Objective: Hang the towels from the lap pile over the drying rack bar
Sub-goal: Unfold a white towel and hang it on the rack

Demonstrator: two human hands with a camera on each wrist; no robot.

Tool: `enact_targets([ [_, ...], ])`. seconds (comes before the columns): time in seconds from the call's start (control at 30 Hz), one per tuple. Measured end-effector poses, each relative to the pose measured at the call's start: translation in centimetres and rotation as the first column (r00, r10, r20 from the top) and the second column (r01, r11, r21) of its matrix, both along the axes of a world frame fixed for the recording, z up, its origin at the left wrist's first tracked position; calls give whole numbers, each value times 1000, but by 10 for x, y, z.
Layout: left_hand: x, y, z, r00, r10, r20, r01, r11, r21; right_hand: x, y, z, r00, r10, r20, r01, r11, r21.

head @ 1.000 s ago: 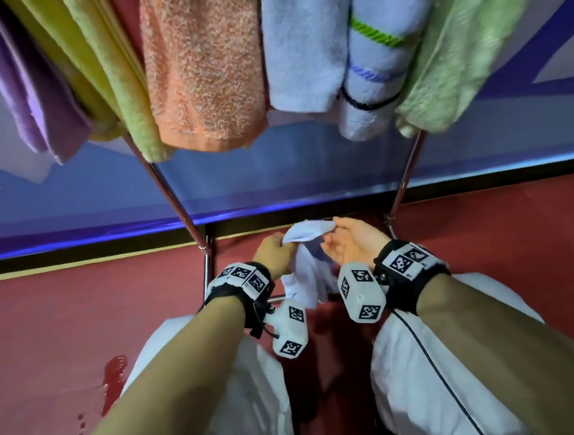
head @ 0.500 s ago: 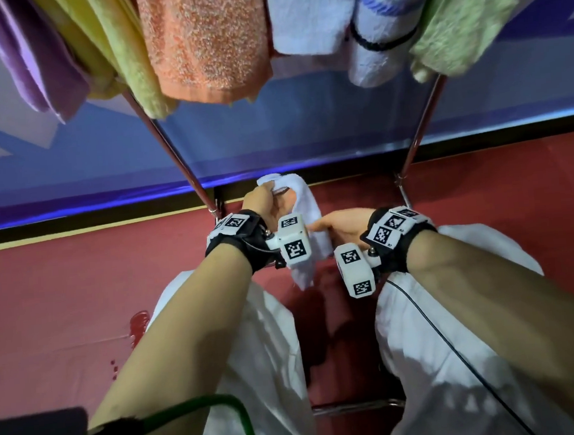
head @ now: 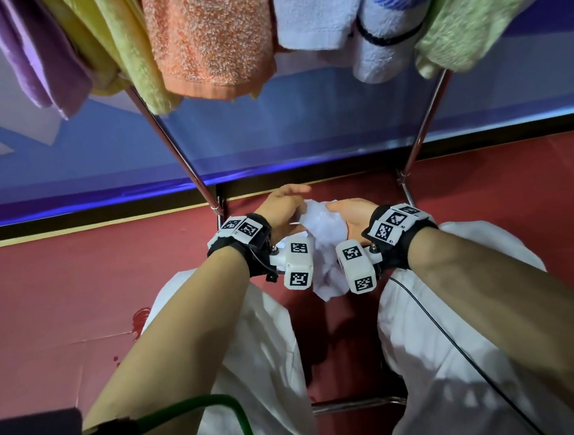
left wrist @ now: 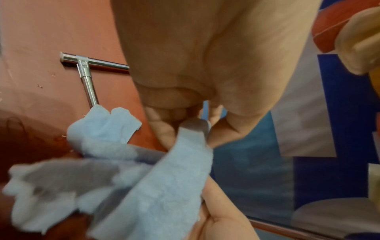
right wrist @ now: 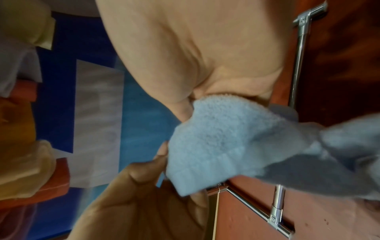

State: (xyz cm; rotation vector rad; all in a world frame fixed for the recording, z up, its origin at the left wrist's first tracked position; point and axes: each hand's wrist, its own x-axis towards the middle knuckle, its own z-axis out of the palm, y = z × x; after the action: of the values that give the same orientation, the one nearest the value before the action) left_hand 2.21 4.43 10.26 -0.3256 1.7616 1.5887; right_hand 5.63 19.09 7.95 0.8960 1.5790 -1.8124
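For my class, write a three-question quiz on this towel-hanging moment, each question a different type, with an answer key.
1. True or false: the pale blue towel is already draped over the rack.
2. Multiple choice: which hands hold the pale blue towel? A) left hand only B) right hand only C) both
3. Short answer: what colour is the towel hanging directly left of the white towel in the head view?

Key
1. False: it is bunched between the hands, low in front of the knees.
2. C: the left hand pinches an edge and the right hand grips the bunch.
3. Orange: the orange towel.
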Motion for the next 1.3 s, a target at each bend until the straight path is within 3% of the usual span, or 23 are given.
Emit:
enact_targets([
  [0.17,2,-5,-9,975,-216,-48,210,971,-113,-3,4,-3,1000,0,1,0,994,110],
  [0.23,0,-9,-13,966,-241,-92,228,965,-132,-4,2,-4,998,69,-1,-68,987,149],
  [0.33,-3,-11,-15,953,-268,-141,248,958,-146,-3,-3,-3,954,298,-19,-288,936,202],
  [0.47,-6,-7,-17,960,-116,-254,57,972,-226,-7,-4,-5,888,453,78,-452,829,329],
  [0.57,-13,-7,-14,951,44,-308,-114,970,-214,-2,-1,1,804,575,150,-574,687,446],
  [0.67,-21,-13,-15,903,183,-388,-254,957,-138,4,2,0,822,546,163,-515,589,622],
  [0.87,-27,-24,-14,825,277,-493,-341,939,-43,3,15,4,879,456,140,-370,467,803],
  [1.07,-35,-43,-13,803,394,-446,-480,872,-94,1,32,-1,921,358,154,-340,547,765],
  [1.3,-30,-42,-22,852,232,-470,-360,911,-203,-2,44,-8,961,242,132,-263,668,697],
])
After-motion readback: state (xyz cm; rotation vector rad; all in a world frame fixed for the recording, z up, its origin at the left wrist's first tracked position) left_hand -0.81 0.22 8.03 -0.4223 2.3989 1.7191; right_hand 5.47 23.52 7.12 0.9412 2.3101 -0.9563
